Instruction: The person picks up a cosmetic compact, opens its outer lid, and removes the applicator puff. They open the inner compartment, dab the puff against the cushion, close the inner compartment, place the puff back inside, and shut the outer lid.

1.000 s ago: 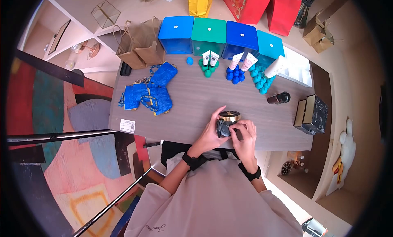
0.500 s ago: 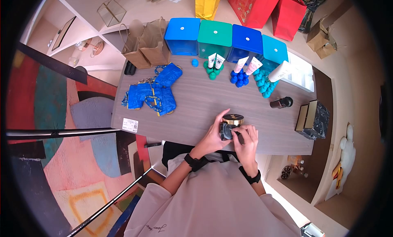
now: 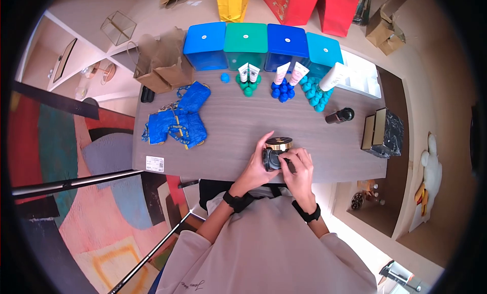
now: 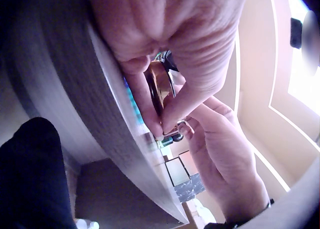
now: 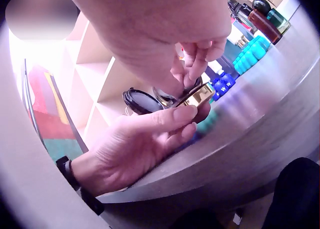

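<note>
Compact (image 3: 276, 151) | black, gold rim, lid open | left hand (image 3: 256, 168), right hand (image 3: 299, 169) grip it

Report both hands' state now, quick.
Left hand: fingers curled round the round black-and-gold compact case, holding it.
Right hand: fingertips pinch at the case's open inside; what they hold cannot be told.

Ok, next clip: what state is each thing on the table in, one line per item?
compact case: open, black lid hinged out, held at the table's near edge.
left hand: grips the compact's gold rim.
right hand: fingers pinching inside the compact.
four storage tins: lids on.
dark bottle: lying on its side.
blue bags: flat, unfilled.
</note>
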Demonstrator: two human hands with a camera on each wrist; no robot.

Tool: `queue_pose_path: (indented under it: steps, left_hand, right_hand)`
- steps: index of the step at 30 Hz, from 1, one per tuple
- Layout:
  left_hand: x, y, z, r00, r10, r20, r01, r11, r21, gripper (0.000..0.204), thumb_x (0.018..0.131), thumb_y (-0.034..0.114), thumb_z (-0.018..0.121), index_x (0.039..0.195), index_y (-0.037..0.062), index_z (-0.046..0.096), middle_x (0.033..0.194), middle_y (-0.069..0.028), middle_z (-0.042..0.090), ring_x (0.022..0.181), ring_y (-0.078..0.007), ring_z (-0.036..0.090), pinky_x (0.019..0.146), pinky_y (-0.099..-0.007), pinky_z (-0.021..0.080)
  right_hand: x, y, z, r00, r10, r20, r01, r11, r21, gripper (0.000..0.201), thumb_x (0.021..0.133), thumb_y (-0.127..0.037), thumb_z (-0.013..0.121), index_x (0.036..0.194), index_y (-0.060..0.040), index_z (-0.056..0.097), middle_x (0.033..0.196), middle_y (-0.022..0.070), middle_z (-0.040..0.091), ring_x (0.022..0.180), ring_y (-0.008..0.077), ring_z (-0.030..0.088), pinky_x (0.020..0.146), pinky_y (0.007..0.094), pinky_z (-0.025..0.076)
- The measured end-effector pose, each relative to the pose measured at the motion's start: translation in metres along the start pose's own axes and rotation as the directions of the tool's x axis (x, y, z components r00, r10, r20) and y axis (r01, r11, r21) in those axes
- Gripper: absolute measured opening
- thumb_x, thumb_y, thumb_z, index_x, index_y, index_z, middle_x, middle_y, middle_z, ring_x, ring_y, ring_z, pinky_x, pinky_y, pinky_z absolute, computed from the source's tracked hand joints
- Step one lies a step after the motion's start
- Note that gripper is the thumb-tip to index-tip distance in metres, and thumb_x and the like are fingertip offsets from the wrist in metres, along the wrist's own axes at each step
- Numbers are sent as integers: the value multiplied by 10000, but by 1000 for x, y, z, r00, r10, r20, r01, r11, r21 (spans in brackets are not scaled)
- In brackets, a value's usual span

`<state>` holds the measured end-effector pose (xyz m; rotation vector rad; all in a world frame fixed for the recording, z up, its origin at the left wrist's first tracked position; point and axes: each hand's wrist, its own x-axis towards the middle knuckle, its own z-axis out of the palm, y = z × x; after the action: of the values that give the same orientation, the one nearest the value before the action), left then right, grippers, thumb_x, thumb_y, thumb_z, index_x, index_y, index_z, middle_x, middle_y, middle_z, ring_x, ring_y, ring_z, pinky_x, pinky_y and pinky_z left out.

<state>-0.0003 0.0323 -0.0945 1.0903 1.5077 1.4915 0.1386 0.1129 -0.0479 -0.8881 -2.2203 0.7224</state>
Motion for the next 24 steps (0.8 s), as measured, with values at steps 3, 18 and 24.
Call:
queue_pose_path:
  steps: [3,18,24]
  left_hand:
    - [1,3,-1,1000,-4,9,4,1000,-16,1080,783,-23,874,1671,99,272,1308,-148,587,1165,-255,615,1034,-393,521]
    - [-1,-4,-3,994,-79,79,87,991,-100,1129,770,-73,885,1678,120,242,1412,-116,565,1260,-212,602,1051,-358,539]
    - [0,-7,-3,999,-13,40,16,996,-89,1167,754,-23,938,1679,117,241,1371,-107,589,1246,-219,610,1072,-371,528]
  right_hand:
    - [-2,-1,-2,998,-12,-60,14,999,34,154,821,2,825,958,-34,764,954,90,667,898,307,649,790,419,477]
    - [-8,-8,-6,995,63,-80,-56,995,85,114,833,10,825,930,-27,777,710,87,554,639,261,557,601,390,447]
    - [-7,-4,-5,994,105,-9,-104,993,49,111,866,-12,818,969,-41,791,636,101,594,514,225,546,523,364,441]
